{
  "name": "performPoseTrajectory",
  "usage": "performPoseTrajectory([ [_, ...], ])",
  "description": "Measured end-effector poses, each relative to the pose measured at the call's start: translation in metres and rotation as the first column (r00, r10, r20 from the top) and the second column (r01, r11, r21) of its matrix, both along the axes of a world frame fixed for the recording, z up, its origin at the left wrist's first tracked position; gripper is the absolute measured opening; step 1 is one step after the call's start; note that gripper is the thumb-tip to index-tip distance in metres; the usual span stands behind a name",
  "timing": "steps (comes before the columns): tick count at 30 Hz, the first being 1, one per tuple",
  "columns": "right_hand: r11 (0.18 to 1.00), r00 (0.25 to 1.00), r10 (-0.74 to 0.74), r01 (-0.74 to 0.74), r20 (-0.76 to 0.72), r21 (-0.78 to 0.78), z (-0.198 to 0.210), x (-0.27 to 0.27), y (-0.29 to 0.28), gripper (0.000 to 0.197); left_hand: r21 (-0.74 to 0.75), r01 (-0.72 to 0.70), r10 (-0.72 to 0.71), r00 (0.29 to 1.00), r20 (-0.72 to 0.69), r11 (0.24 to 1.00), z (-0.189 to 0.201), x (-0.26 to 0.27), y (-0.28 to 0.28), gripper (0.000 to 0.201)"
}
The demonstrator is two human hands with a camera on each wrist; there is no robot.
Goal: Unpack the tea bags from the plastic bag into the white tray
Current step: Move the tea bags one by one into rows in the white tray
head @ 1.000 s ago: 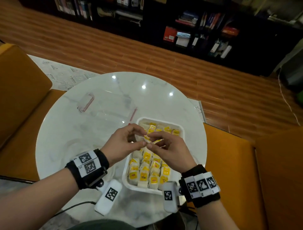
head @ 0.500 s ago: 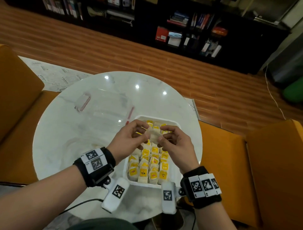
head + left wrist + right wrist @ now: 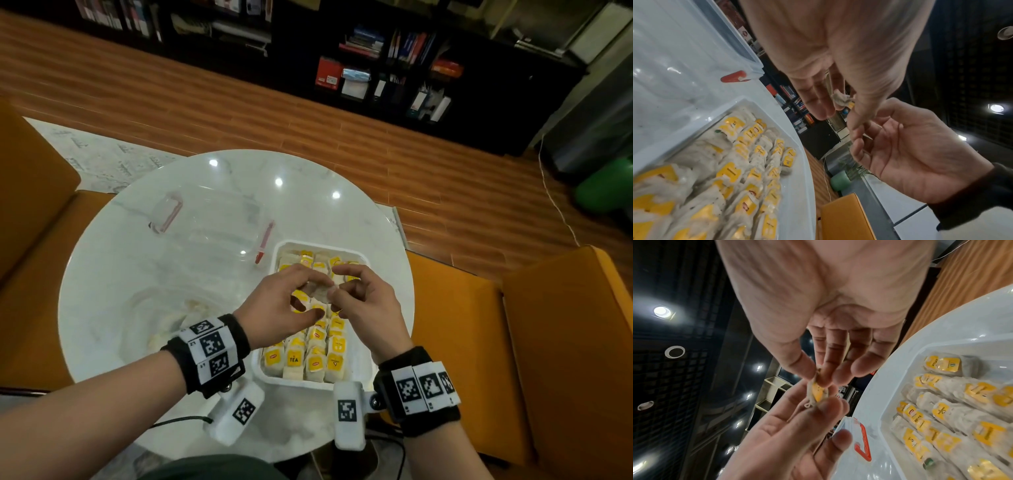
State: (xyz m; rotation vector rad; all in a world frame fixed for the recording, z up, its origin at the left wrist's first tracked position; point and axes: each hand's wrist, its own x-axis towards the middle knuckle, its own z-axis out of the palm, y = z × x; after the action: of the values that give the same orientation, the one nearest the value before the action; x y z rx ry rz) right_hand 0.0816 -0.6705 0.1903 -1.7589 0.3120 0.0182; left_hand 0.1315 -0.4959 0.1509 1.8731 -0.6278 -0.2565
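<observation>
Both hands meet above the middle of the white tray (image 3: 268,371) and pinch one pale tea bag (image 3: 320,291) between their fingertips. My left hand (image 3: 305,286) holds it from the left, my right hand (image 3: 337,289) from the right. In the right wrist view the tea bag (image 3: 818,393) shows a yellow tag and string, pinched by thumb and forefinger. The left wrist view shows a crumpled corner of the tea bag (image 3: 840,99) between my left fingers. Rows of tea bags with yellow tags (image 3: 308,359) fill the tray. The clear plastic bag (image 3: 161,318) lies on the table to the left, with some pale tea bags inside.
A clear lidded container with red clips (image 3: 212,222) stands behind the plastic bag, just left of the tray's far corner. The round white marble table (image 3: 359,219) is ringed by orange seats (image 3: 459,325). Dark bookshelves line the far wall.
Both hands have kept hold of the tea bag and stayed over the tray. The bag has turned between the fingers, so its pale paper now faces up instead of the yellow tag.
</observation>
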Motion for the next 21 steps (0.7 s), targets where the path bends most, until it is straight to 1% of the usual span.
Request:
performPoseTrajectory([
  [1, 1.000, 1.000, 0.000, 0.000, 0.002, -0.001, 0.001, 0.000, 0.001, 0.023, -0.024, -0.037, 0.037, 0.999, -0.031, 0.999, 0.001, -0.002, -0.002, 0.038],
  [3, 0.999, 1.000, -0.017, 0.017, 0.016, -0.033, 0.003, 0.000, 0.000, 0.024, -0.081, -0.110, 0.096, 0.983, -0.158, 0.991, 0.005, -0.002, -0.005, 0.025],
  [5, 0.991, 0.998, -0.036, 0.042, 0.051, -0.128, 0.003, 0.000, -0.006, 0.026, -0.129, -0.152, 0.105, 0.944, -0.313, 0.980, 0.011, -0.001, -0.006, 0.014],
  [6, 0.982, 0.997, -0.022, 0.036, 0.074, -0.186, 0.003, 0.000, -0.010, 0.027, -0.140, -0.161, 0.099, 0.924, -0.369, 0.977, 0.012, 0.000, -0.005, 0.013],
  [7, 0.969, 0.995, 0.018, 0.007, 0.099, -0.246, 0.004, -0.001, -0.014, 0.030, -0.140, -0.159, 0.092, 0.915, -0.394, 0.977, 0.012, 0.001, -0.005, 0.013],
  [9, 0.922, 0.981, 0.151, -0.095, 0.123, -0.374, 0.005, 0.000, -0.019, 0.042, -0.107, -0.123, 0.075, 0.926, -0.371, 0.987, 0.011, 0.003, -0.002, 0.011],
  [11, 0.854, 0.955, 0.280, -0.203, 0.095, -0.479, 0.004, 0.003, -0.020, 0.049, -0.055, -0.075, 0.056, 0.953, -0.298, 0.996, 0.008, 0.005, -0.001, 0.007],
  [12, 0.822, 0.943, 0.325, -0.246, 0.069, -0.514, 0.003, 0.005, -0.020, 0.047, -0.022, -0.051, 0.044, 0.964, -0.261, 0.998, 0.007, 0.005, 0.001, 0.006],
  [13, 0.799, 0.934, 0.356, -0.280, 0.044, -0.533, 0.002, 0.007, -0.019, 0.041, 0.011, -0.025, 0.027, 0.973, -0.230, 1.000, 0.006, 0.006, 0.001, 0.007],
  [15, 0.782, 0.923, 0.385, -0.323, 0.005, -0.532, -0.002, 0.011, -0.018, 0.022, 0.063, 0.019, -0.006, 0.979, -0.203, 0.998, 0.003, 0.006, 0.002, 0.010],
  [16, 0.779, 0.920, 0.392, -0.336, -0.007, -0.530, -0.004, 0.013, -0.019, 0.014, 0.080, 0.031, -0.013, 0.979, -0.206, 0.996, 0.002, 0.006, 0.002, 0.008],
  [18, 0.760, 0.918, 0.396, -0.345, -0.029, -0.551, -0.007, 0.020, -0.026, 0.005, 0.118, 0.023, 0.002, 0.978, -0.206, 0.993, -0.006, 0.008, 0.003, 0.006],
  [19, 0.750, 0.923, 0.383, -0.339, -0.045, -0.568, -0.008, 0.025, -0.032, 0.005, 0.167, 0.013, 0.019, 0.982, -0.190, 0.986, -0.013, 0.010, 0.005, 0.013],
  [20, 0.745, 0.933, 0.354, -0.320, -0.061, -0.585, -0.009, 0.031, -0.041, 0.006, 0.250, 0.008, 0.033, 0.987, -0.157, 0.968, -0.022, 0.013, 0.007, 0.024],
  [21, 0.752, 0.949, 0.307, -0.287, -0.071, -0.593, -0.013, 0.039, -0.052, 0.007, 0.358, 0.006, 0.038, 0.993, -0.115, 0.934, -0.030, 0.016, 0.010, 0.033],
])
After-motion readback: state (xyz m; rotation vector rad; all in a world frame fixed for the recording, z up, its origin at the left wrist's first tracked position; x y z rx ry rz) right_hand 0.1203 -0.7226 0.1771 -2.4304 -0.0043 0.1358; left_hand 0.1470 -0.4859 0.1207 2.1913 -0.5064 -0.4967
